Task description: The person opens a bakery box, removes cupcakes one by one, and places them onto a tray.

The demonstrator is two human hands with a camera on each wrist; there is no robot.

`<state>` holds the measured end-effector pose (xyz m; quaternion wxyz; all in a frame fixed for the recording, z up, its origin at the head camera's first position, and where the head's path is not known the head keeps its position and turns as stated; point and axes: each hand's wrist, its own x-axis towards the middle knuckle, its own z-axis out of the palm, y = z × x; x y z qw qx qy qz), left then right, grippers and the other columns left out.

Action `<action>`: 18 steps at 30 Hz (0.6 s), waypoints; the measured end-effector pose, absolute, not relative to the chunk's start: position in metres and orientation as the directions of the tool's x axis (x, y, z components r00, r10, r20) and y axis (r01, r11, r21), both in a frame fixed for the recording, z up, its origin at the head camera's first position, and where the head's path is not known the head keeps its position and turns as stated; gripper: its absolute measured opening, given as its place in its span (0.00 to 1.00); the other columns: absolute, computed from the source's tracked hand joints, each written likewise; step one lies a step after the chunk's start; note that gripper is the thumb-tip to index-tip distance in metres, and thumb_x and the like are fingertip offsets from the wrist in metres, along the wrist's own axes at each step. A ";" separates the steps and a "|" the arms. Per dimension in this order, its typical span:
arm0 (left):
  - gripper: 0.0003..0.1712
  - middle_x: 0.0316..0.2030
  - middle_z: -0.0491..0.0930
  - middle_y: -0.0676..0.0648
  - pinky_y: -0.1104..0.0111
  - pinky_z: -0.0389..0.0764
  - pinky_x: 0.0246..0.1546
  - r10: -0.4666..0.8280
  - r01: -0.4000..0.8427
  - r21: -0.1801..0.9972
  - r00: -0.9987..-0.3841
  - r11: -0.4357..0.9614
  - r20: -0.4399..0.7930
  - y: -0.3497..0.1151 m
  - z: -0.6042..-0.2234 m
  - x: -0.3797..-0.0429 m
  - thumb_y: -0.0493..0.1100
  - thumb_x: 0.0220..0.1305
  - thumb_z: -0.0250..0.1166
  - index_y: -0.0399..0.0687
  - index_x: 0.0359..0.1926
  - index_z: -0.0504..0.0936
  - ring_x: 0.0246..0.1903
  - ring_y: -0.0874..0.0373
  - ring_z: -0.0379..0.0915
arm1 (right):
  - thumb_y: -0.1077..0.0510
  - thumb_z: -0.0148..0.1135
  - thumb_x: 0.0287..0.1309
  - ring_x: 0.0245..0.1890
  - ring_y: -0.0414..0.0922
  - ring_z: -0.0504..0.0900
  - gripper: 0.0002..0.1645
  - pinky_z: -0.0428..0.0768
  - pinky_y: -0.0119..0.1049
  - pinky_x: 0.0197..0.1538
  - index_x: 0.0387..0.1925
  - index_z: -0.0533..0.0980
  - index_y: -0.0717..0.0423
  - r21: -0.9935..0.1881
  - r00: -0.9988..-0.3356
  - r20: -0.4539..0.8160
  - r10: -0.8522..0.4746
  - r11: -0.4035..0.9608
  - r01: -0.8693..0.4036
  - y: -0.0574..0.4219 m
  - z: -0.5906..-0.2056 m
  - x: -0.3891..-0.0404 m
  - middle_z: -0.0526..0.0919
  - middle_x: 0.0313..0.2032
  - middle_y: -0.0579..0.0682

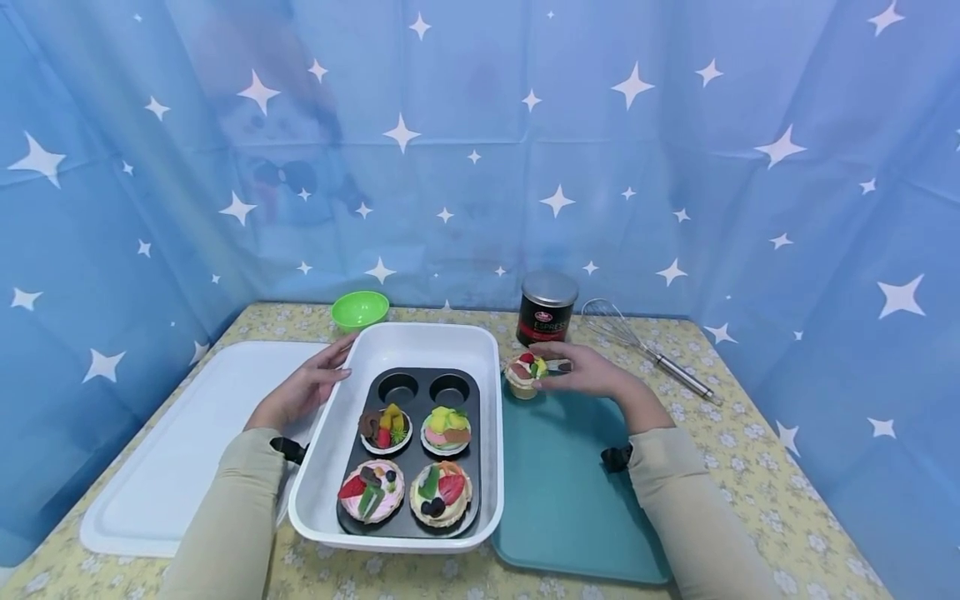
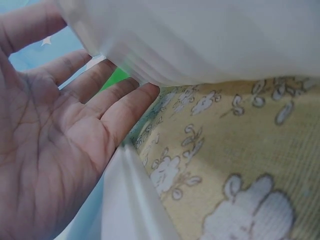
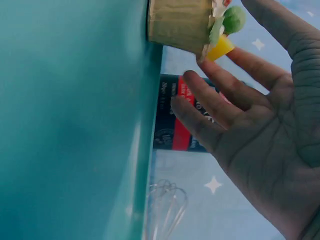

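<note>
Left hand [image 1: 311,383]: fingers extended against the side of the white pan [image 1: 322,467]. Right hand [image 1: 585,372]: unclenched, fingers loosely spread about one fruit-topped tart [image 1: 521,377]; fingertip contact hard to make out. Tart: upright at the far left corner of the teal tray [image 1: 577,483], near the coffee tin [image 1: 547,307]. Risk: a stray fingertip could tip it over the rim or drag the topping loose
</note>
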<state>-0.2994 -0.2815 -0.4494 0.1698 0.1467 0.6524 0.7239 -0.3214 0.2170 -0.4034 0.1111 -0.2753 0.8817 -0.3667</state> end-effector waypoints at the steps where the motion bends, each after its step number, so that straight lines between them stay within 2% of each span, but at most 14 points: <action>1: 0.44 0.79 0.46 0.42 0.64 0.77 0.59 0.434 -0.055 0.994 -0.901 -0.089 -0.011 -0.281 -0.450 -0.299 0.34 0.72 0.55 0.57 0.81 0.45 0.65 0.60 0.69 | 0.45 0.70 0.61 0.68 0.58 0.69 0.42 0.69 0.61 0.67 0.73 0.66 0.50 -0.699 -0.822 0.019 -0.569 0.580 -0.418 0.216 -0.402 -0.320 0.72 0.68 0.55; 8: 0.44 0.79 0.47 0.42 0.65 0.78 0.59 0.419 -0.049 0.996 -0.908 -0.079 -0.012 -0.280 -0.449 -0.301 0.35 0.72 0.55 0.58 0.81 0.46 0.64 0.62 0.71 | 0.44 0.69 0.63 0.67 0.56 0.71 0.37 0.66 0.63 0.68 0.70 0.70 0.46 -0.669 -0.815 0.114 -0.568 0.562 -0.486 0.210 -0.394 -0.315 0.75 0.66 0.56; 18: 0.43 0.79 0.47 0.41 0.63 0.79 0.58 0.426 -0.048 0.995 -0.905 -0.082 -0.008 -0.281 -0.452 -0.299 0.35 0.73 0.54 0.57 0.81 0.46 0.63 0.59 0.71 | 0.45 0.68 0.63 0.67 0.60 0.70 0.34 0.66 0.68 0.66 0.68 0.72 0.47 -0.672 -0.793 0.138 -0.594 0.531 -0.515 0.204 -0.389 -0.311 0.75 0.65 0.56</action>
